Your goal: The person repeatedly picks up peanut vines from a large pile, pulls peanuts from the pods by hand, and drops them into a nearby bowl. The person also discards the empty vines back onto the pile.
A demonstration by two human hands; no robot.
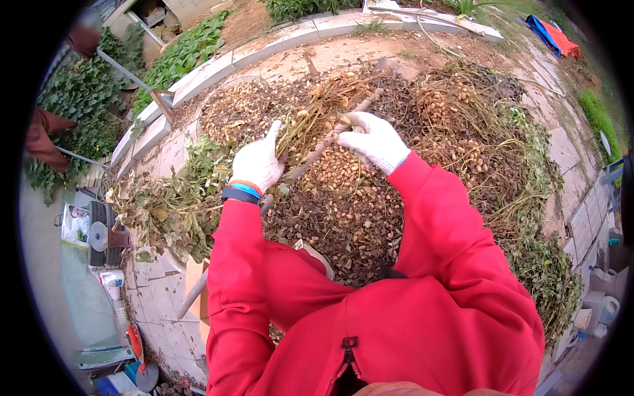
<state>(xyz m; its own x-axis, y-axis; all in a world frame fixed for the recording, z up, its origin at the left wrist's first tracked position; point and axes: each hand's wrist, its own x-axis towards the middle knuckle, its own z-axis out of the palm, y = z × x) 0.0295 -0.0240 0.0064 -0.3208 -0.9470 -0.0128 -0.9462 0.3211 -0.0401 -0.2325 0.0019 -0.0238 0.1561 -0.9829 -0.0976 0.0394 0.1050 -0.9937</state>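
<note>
My left hand (257,161), in a white work glove, holds a bundle of uprooted peanut plants (309,119) by its stems. The leafy tops (173,203) droop to the left, and the roots with pods point away to the upper right. My right hand (374,141), gloved too, is at the root end. Its thumb and forefinger curl beside a peanut pod (344,120); whether they pinch it I cannot tell. A wooden pole (317,152) runs slantwise beneath the bundle. Below my hands, loose peanuts (342,168) lie heaped on dry leaf litter (317,222).
A round wire basket (242,81) of peanuts stands at the far left. More peanut plants (460,114) are piled on the right. A low concrete kerb (277,42) curves behind. A cardboard box (196,287) sits by my left leg. Farther left is a long-handled hoe (163,104).
</note>
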